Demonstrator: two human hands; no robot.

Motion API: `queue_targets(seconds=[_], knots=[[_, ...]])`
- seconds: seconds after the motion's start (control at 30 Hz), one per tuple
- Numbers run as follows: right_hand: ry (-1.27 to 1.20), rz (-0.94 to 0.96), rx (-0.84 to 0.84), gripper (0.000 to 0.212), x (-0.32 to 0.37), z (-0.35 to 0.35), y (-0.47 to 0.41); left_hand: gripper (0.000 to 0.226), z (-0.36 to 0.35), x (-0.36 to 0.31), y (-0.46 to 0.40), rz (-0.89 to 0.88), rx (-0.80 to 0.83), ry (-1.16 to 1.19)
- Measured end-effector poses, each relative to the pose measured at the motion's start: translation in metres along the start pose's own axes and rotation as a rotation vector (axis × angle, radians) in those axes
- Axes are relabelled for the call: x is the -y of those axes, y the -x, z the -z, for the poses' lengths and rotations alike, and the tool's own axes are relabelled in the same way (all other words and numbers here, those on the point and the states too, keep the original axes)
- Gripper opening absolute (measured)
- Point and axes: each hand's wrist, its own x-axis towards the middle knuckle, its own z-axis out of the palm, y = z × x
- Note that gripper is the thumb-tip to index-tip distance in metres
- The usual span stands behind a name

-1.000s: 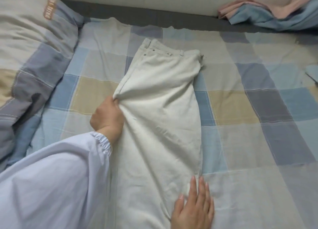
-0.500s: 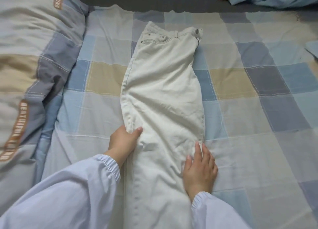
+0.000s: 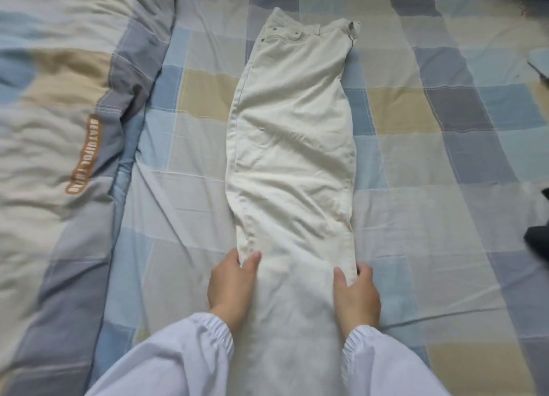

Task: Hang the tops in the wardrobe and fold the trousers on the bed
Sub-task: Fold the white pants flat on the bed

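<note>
- I see the cream trousers (image 3: 292,146) lying lengthwise on the bed (image 3: 445,163), folded leg over leg, waistband at the far end; the legs run down between my two grips
- My left hand (image 3: 230,288) pinches the trousers' left edge, thumb on top of the cloth, fingers curled under the seam
- My right hand (image 3: 358,296) pinches the right edge the same way, level with the left; the cloth spans both grips
- A rumpled duvet (image 3: 59,128) lies well to the left of my left grip; pale sleeves (image 3: 166,363) cover both wrists
</note>
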Motion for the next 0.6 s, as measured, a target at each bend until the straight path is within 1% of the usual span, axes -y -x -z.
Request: queue_targets(seconds=[0.03,0.1,0.2,0.27,0.3,0.37,0.4,0.47,0.53,0.57,0.6], knots=[[0.03,-0.05,0.056,0.037,-0.015,0.003,0.015,0.034,0.0,0.008,0.009,0.014,0.019,-0.005],[0.083,-0.05,0.126,0.038,-0.038,0.011,0.034,0.036,0.005,0.019,0.014,0.06,-0.021,0.039],[0.007,-0.013,0.122,0.033,-0.055,0.022,0.042,0.038,0.016,0.033,0.014,0.136,-0.11,0.1],[-0.04,-0.035,0.176,0.027,-0.064,0.027,0.047,0.043,0.015,0.037,0.026,0.169,-0.065,0.135],[-0.052,-0.062,0.226,0.029,-0.073,0.03,0.055,0.045,0.012,0.043,0.038,0.173,-0.016,0.17],[-0.083,-0.106,0.32,0.032,-0.093,0.039,0.077,0.041,0.007,0.058,0.071,0.169,0.055,0.277],[-0.077,-0.128,0.355,0.029,-0.106,0.042,0.092,0.036,0.007,0.069,0.09,0.164,0.069,0.306],[0.005,-0.147,0.399,0.021,-0.136,0.048,0.12,0.03,0.005,0.096,0.123,0.152,0.124,0.26],[0.061,-0.162,0.419,0.018,-0.162,0.05,0.143,0.025,-0.001,0.122,0.151,0.166,0.222,0.157],[0.051,-0.169,0.423,0.019,-0.172,0.049,0.152,0.023,-0.002,0.131,0.162,0.176,0.226,0.112],[0.021,-0.177,0.419,0.022,-0.178,0.05,0.16,0.023,-0.003,0.137,0.172,0.179,0.183,0.096]])
